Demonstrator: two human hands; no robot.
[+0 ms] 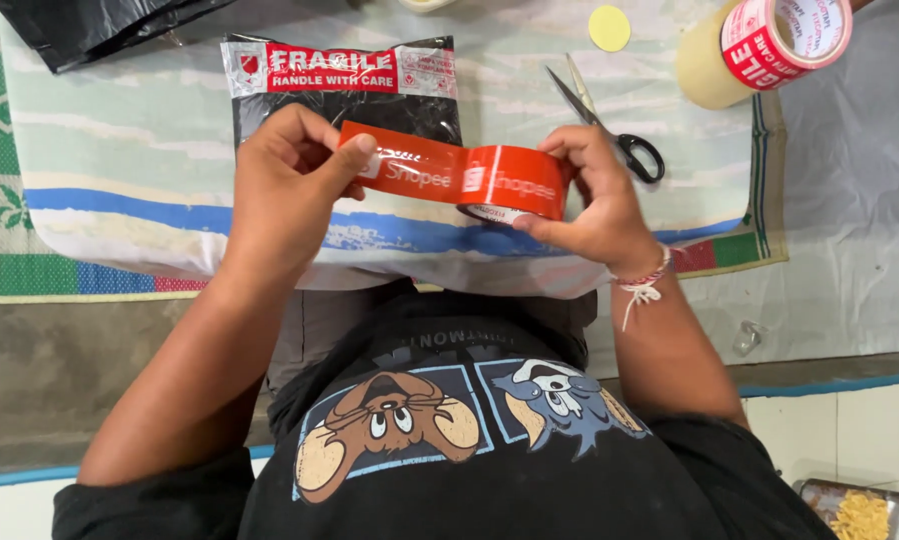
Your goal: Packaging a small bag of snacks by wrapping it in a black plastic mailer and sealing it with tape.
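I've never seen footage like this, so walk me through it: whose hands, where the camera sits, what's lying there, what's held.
There is no machine here. One camera, worn on a person's head, looks down at their own two bare hands. The right hand holds an orange tape roll; the left hand pinches its pulled-out strip. Beneath, on a mat, lies a black parcel. Beside it are scissors, a second tape roll and a yellow disc.

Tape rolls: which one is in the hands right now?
The orange tape roll, gripped by the right hand while the left hand pulls its strip out. The red-and-white tape roll lies untouched at the far right.
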